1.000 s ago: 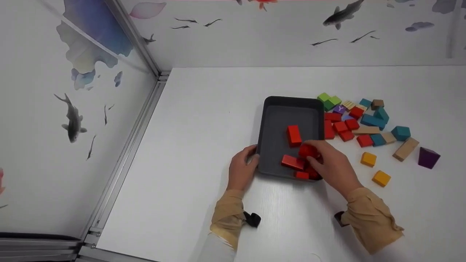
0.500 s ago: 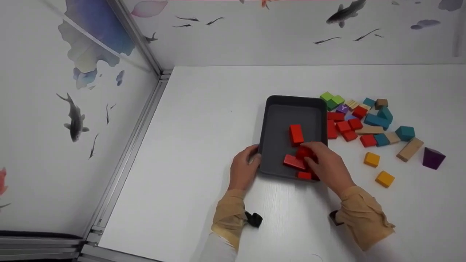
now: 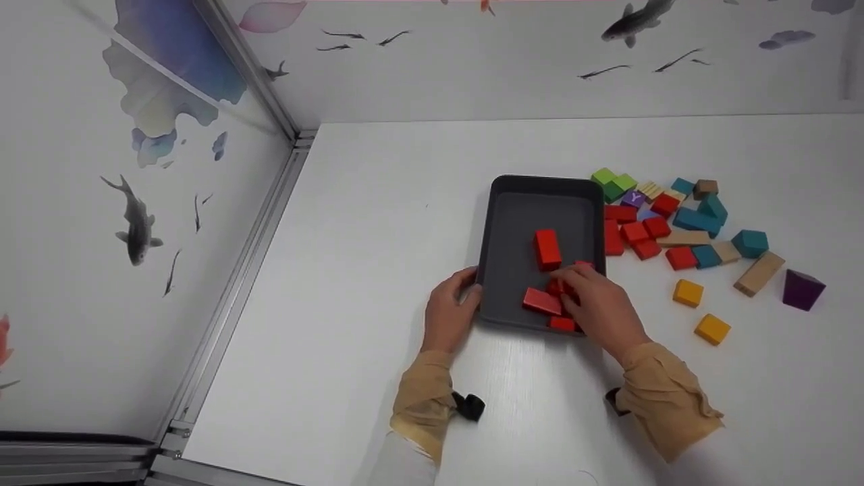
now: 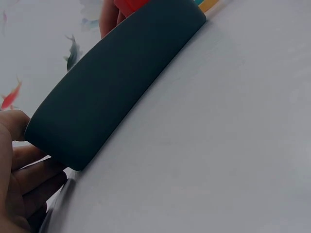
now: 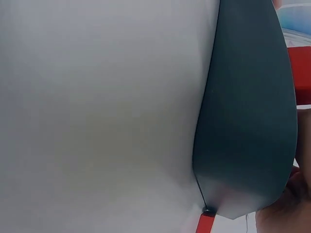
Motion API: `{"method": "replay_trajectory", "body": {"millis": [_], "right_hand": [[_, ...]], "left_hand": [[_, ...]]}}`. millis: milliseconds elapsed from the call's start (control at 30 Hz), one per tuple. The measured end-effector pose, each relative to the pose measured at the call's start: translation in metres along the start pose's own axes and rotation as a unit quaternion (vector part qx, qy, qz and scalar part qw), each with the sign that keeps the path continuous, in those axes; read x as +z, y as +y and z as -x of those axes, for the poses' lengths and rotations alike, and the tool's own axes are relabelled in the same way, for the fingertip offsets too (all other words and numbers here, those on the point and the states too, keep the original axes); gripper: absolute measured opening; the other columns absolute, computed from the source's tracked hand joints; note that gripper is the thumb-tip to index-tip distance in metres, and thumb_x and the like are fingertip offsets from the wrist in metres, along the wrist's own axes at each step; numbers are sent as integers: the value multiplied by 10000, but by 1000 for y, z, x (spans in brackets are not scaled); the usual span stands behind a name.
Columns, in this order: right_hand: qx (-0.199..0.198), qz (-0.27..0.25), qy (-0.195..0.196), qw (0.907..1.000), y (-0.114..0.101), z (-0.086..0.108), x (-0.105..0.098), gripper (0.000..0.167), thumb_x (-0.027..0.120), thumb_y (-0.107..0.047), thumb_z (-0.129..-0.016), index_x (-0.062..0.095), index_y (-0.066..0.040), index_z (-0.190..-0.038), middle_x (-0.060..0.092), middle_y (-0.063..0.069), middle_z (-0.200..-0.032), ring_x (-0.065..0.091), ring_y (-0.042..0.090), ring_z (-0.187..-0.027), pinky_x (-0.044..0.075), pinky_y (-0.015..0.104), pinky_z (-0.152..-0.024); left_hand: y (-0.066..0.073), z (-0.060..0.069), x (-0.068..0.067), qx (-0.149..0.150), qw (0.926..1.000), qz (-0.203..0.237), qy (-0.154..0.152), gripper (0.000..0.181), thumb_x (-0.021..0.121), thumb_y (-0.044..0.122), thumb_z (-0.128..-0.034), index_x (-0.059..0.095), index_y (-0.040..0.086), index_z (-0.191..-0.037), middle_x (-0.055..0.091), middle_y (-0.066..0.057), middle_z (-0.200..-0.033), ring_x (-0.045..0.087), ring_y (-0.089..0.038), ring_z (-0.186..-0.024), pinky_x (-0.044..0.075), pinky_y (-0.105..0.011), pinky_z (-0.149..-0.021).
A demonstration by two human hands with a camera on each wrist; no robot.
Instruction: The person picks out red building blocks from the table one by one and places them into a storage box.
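A dark grey rectangular tray [image 3: 516, 236] lies on the white table. My left hand [image 3: 449, 310] grips its near left side; in the left wrist view the thumb is at the rim of the tray [image 4: 112, 87] and the fingers reach beneath its corner. Inside the tray's near right part, my right hand [image 3: 604, 304] pinches a red block [image 3: 556, 287], mostly covered by the fingers. Around it lie an upper red block [image 3: 547, 250], a long red block [image 3: 542, 301] and a small red block [image 3: 561, 324]. The tray wall [image 5: 243, 111] hides most of the right hand in the right wrist view.
Right of the tray spreads a pile of red, teal, green and plain wooden blocks [image 3: 683, 238]. Two yellow blocks [image 3: 688, 293] and a purple block [image 3: 803, 290] lie farther out. Panels with fish pictures stand behind and at the left, with a metal frame [image 3: 233, 290] along the table edge.
My right hand has moved slightly left and lower in the tray with the red block, uncovering another red piece by the right wall. The left hand stays on the tray.
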State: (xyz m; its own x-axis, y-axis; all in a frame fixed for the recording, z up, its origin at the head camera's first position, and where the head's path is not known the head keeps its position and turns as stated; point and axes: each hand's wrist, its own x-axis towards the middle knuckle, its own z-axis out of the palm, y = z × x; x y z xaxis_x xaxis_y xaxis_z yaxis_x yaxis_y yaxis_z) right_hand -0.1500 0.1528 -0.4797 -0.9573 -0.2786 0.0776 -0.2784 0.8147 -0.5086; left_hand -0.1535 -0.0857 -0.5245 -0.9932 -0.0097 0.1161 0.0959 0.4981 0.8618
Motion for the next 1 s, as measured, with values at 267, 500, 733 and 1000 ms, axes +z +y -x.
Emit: {"method": "replay_trajectory", "body": {"millis": [267, 500, 733, 1000], "right_hand": [[-265, 255, -465, 9982, -3, 1, 1, 483, 692, -92, -771, 539, -134, -1227, 537, 66, -1170, 487, 256, -1073, 420, 464, -882], [-447, 146, -494, 9977, -2, 2, 5, 654, 703, -142, -769, 405, -222, -1346, 485, 41, -1284, 469, 258, -1130, 367, 513, -907], [-385, 196, -575, 9974, -2, 4, 5, 720, 683, -185, -793, 304, -282, -1397, 455, 22, -1323, 478, 263, -1130, 333, 538, -904], [-544, 206, -551, 9968, 0, 4, 6, 647, 686, -198, -789, 388, -267, -1359, 419, 2, -1352, 485, 254, -1126, 326, 535, -896]], "left_hand": [[-1, -1, 0, 81, 10000, -13, 13, 318, 542, 301, -887, 563, 241, -1198, 549, 174, -1133, 455, 6, -1097, 355, -212, -927], [2, 0, -1, 33, 10000, 9, 16, 316, 546, 299, -884, 560, 255, -1197, 551, 173, -1129, 456, 9, -1091, 359, -220, -925], [2, 0, 0, -5, 10000, 5, 3, 317, 539, 320, -885, 562, 260, -1195, 543, 192, -1133, 442, 31, -1097, 349, -199, -928], [0, 0, 1, 25, 10000, -45, -26, 332, 526, 341, -890, 551, 252, -1209, 542, 174, -1146, 444, 10, -1108, 347, -206, -933]]}}
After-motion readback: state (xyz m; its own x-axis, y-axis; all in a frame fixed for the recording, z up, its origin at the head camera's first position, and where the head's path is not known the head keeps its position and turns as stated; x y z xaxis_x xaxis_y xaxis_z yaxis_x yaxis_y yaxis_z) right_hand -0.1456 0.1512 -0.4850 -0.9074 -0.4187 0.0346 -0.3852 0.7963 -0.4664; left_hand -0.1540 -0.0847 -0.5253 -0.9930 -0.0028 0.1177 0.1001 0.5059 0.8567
